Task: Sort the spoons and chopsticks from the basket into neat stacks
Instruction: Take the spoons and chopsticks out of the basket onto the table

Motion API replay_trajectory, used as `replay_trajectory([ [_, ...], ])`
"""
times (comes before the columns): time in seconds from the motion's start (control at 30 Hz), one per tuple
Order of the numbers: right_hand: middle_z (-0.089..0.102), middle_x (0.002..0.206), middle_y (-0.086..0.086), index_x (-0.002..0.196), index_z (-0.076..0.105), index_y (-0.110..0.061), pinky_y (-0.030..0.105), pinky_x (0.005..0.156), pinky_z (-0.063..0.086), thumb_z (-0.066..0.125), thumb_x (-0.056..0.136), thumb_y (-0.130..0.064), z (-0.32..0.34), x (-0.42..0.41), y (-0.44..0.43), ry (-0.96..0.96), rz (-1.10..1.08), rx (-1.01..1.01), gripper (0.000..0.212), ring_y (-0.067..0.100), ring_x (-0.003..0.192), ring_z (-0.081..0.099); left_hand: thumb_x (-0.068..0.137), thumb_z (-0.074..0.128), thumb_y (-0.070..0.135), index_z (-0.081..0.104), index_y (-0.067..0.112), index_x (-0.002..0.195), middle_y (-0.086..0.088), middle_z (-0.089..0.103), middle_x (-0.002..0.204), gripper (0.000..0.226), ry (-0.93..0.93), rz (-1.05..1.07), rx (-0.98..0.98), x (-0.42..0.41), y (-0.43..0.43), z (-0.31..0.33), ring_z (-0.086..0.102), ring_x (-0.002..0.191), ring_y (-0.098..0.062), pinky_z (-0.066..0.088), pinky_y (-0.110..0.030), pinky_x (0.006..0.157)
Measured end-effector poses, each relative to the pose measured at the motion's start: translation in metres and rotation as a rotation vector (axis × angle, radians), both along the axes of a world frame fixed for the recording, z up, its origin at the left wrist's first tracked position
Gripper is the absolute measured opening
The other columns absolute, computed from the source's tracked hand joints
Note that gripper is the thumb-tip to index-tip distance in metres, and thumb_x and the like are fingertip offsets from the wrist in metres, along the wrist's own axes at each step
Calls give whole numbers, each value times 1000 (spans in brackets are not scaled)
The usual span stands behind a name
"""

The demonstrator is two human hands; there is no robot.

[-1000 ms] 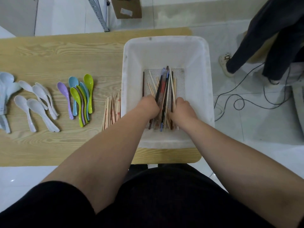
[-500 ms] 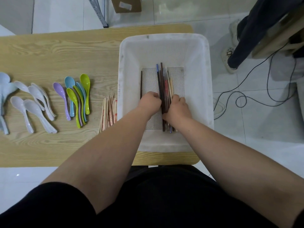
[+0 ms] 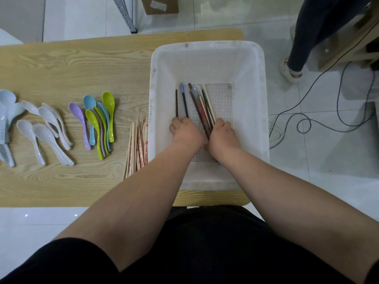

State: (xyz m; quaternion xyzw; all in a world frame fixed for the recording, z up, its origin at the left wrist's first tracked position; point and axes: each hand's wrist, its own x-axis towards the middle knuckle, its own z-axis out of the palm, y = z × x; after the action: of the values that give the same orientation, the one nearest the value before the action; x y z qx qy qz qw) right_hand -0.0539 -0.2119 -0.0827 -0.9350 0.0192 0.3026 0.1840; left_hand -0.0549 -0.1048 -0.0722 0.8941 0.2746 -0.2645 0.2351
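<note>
Clearing basket: left hand pinches two loose chopsticks, right hand grips bundle. Best: merge both, square tips, lift level onto bench.

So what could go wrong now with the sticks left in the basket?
The basket sticks out past the table's right end, so leaning on that side might tip it. The left hand pinches only two thin chopsticks while the right hand grips a mixed bundle; some could slip and scatter. Lifting them out leftward might bump the chopstick pile lying right beside the basket.
</note>
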Motion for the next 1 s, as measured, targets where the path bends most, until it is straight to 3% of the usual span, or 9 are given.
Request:
replay_trajectory([
  [0.17, 45, 129, 17, 129, 37, -7, 40, 92, 46, 72, 86, -23, 1, -1, -4, 23, 17, -36, 58, 35, 116, 50, 89, 56, 8, 35, 0, 137, -21, 37, 139, 52, -4, 153, -99, 8, 8, 2, 45, 123, -35, 41, -36, 104],
  [0.27, 48, 125, 17, 125, 40, -7, 39, 85, 46, 71, 87, -25, 0, 0, -4, 25, 14, -7, 52, 35, 111, 53, 93, 52, 10, 43, -2, 129, -21, 50, 131, 40, 8, 146, -149, 8, 7, 1, 54, 118, -35, 47, -35, 92],
  [0.4, 61, 113, 15, 115, 53, -8, 32, 71, 41, 66, 88, -28, 3, 3, -7, 40, -5, 92, 36, 34, 100, 61, 87, 59, 12, 49, -2, 123, -14, 62, 118, 40, -7, 228, -272, 4, 1, 1, 62, 105, -30, 51, -30, 82],
  [0.5, 64, 103, 10, 107, 59, -11, 31, 71, 43, 60, 90, -27, 7, 3, -4, 60, -22, 126, 23, 32, 96, 63, 79, 65, 18, 56, 1, 117, -9, 67, 107, 42, -2, 339, -379, 3, 0, -3, 66, 97, -28, 55, -31, 82],
  [0.57, 66, 103, 9, 106, 61, -12, 33, 74, 49, 59, 90, -26, 7, 2, -1, 88, -59, 146, 22, 32, 97, 65, 69, 69, 19, 68, 4, 105, -11, 73, 97, 39, -1, 447, -498, 2, 2, -9, 71, 90, -29, 61, -40, 81],
  [0.67, 69, 111, 9, 116, 66, -15, 33, 81, 51, 60, 90, -25, 8, 4, 1, 140, -97, 194, 28, 32, 101, 65, 80, 69, 1, 71, 2, 96, -19, 74, 98, 16, 21, 578, -658, 1, 2, -4, 72, 89, -33, 61, -49, 81],
  [0.73, 70, 111, 9, 117, 68, -17, 30, 79, 48, 60, 89, -22, 9, 7, 1, 173, -88, 228, 29, 32, 101, 65, 86, 63, -7, 68, 4, 93, -21, 72, 103, 14, 40, 635, -726, 0, -1, 1, 71, 94, -34, 59, -50, 85],
  [0.87, 72, 106, 10, 113, 71, -17, 32, 78, 52, 64, 86, -17, 10, 12, -3, 229, -106, 262, 28, 30, 97, 67, 87, 62, -4, 68, 1, 110, -19, 72, 105, 24, 35, 625, -730, -1, -4, 2, 70, 96, -34, 59, -51, 86],
  [1.0, 72, 101, 7, 114, 72, -19, 31, 75, 53, 66, 83, -14, 10, 11, -8, 260, -158, 349, 32, 27, 93, 68, 86, 65, 1, 69, 5, 98, -22, 72, 100, 14, 20, 600, -689, -3, -3, 5, 71, 95, -39, 58, -56, 85],
])
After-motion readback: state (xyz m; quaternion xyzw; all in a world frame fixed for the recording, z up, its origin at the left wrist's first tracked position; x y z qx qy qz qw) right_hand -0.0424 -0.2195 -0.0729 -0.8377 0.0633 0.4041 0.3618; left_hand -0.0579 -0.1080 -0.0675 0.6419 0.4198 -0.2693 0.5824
